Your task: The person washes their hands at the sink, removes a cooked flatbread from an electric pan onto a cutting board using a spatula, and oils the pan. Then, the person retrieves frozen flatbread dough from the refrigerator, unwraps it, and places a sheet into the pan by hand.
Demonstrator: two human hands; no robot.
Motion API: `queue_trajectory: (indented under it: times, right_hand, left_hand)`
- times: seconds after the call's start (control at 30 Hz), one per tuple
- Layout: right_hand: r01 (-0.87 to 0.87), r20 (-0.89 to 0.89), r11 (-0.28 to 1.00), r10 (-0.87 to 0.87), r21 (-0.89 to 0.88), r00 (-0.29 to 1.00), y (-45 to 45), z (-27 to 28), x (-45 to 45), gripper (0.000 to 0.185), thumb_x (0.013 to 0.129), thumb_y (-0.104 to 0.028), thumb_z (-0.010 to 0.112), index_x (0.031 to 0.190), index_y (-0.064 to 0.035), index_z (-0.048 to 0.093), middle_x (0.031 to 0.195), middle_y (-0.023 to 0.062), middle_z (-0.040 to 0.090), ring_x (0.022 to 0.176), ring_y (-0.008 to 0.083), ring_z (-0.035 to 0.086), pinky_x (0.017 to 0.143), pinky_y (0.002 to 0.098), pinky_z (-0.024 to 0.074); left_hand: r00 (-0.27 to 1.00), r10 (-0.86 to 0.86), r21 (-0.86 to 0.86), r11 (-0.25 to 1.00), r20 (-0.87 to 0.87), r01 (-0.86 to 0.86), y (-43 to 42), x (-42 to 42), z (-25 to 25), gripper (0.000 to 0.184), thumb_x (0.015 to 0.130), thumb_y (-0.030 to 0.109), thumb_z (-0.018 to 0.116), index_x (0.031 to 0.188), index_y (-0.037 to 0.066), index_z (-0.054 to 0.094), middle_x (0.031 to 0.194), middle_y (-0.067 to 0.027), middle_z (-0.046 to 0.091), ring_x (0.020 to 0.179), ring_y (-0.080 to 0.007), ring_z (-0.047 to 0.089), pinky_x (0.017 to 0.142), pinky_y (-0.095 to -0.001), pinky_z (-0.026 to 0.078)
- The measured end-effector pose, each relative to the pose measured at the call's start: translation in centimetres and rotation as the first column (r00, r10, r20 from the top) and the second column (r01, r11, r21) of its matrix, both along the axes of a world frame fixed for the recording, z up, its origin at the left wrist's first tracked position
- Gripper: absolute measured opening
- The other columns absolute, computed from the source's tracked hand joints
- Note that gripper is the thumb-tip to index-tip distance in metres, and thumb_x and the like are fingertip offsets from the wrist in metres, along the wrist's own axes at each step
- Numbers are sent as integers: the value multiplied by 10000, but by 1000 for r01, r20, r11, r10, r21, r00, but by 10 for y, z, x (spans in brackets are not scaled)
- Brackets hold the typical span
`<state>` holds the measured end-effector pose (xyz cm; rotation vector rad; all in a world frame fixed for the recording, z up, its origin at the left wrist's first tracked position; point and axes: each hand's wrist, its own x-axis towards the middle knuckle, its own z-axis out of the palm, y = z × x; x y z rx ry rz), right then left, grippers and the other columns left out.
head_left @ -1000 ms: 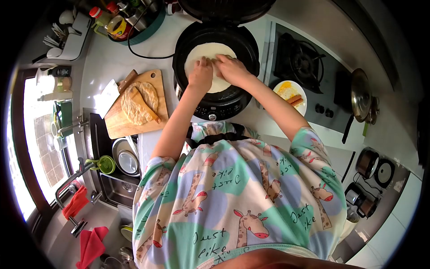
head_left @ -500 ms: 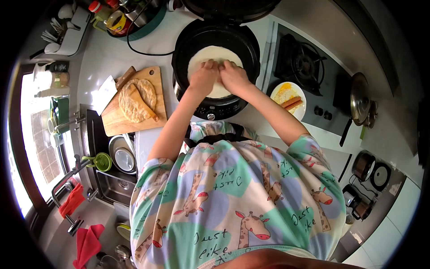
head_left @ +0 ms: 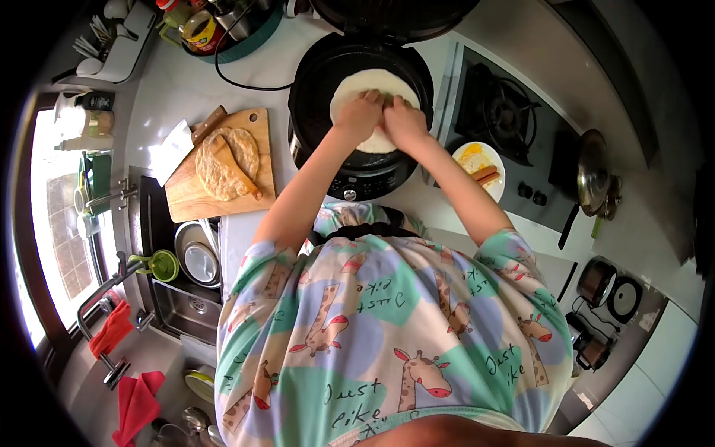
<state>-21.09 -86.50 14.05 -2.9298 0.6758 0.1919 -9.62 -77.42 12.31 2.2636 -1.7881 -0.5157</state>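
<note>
A pale round flatbread [head_left: 372, 80] lies in the black pan of an electric griddle [head_left: 313, 97], whose lid stands raised behind it. My left hand [head_left: 360, 115] and my right hand [head_left: 404, 123] are side by side over the middle of the flatbread, knuckles up. Their fingers are curled down and pressed onto it, the fingertips nearly meeting. What lies under the fingertips is hidden; a small dark gap shows between the hands.
Left of the griddle, a cutting board [head_left: 179, 201] holds a browned flatbread [head_left: 208, 175] with a wooden spatula on top; a cleaver [head_left: 176, 153] lies at its edge. A plate [head_left: 497, 160] with egg and sausages sits right, by a gas hob [head_left: 480, 63]. A sink [head_left: 186, 313] is lower left.
Both hands and the pale flatbread have shifted right and slightly away within the pan. The whole view has turned a little.
</note>
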Motion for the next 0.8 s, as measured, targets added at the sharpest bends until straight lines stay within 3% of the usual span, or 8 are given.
queue_trajectory:
  times: [0.07,0.2,0.27,0.4,0.43,0.57,0.67,0.8]
  right_hand:
    - [-69,2,998,69,7,998,16,-2,-4,357,796,-276,755,993,9,668,1056,192,599,967,350,660,755,446,582]
    - [-99,160,993,88,61,983,31,-11,17,374,796,-247,751,1049,6,643,1050,181,583,997,345,645,773,442,579]
    - [-123,213,992,113,35,970,24,-13,34,387,792,-259,750,1062,-5,638,1042,173,584,1004,332,642,746,421,585]
    - [-110,149,994,109,-1,983,0,-12,46,371,834,-308,713,1057,-18,659,1059,167,595,1007,330,639,765,442,576]
    - [-106,109,994,106,-4,988,-4,-8,42,370,837,-307,711,1056,-13,658,1063,168,595,1006,331,639,766,441,575]
    - [-53,79,999,53,-5,995,-6,-10,14,382,840,-302,713,1065,0,651,1069,170,595,1007,338,641,780,440,570]
    - [-18,91,998,13,55,996,6,-2,-1,392,845,-301,711,1071,12,644,1081,180,594,1021,346,642,796,437,567]
    - [21,21,982,-25,188,999,2,13,-8,325,836,-254,709,1083,-47,663,1119,159,627,977,329,673,799,442,574]
  left_hand:
    - [994,-78,-99,991,78,86,20,-1,-17,540,817,-32,556,1353,29,535,1443,-107,492,1345,-308,457,1119,-364,400]
    - [973,-108,63,993,203,97,43,22,10,624,758,-86,564,1374,-10,497,1452,-146,485,1373,-282,437,1135,-353,379]
    - [995,19,-48,999,97,-14,38,37,1,622,757,-94,562,1370,-11,499,1452,-164,480,1363,-294,449,1128,-361,385]
    - [995,10,-30,1000,98,-7,10,49,-4,648,762,-111,564,1394,12,491,1469,-156,468,1364,-301,447,1118,-365,400]
    - [997,4,-78,997,76,1,-1,53,-37,635,783,-105,555,1402,22,488,1485,-150,453,1370,-304,442,1115,-366,407]
    - [999,32,-30,999,-27,-33,-6,21,-13,608,816,-81,543,1411,27,480,1494,-147,446,1393,-295,417,1133,-358,393]
    - [998,-68,-128,989,7,69,4,16,-17,586,807,-96,547,1380,22,509,1480,-157,461,1352,-308,465,1088,-370,438]
    - [986,59,-160,983,-153,-84,34,9,10,531,812,-65,588,1337,0,539,1401,-179,529,1260,-338,540,1027,-395,482]
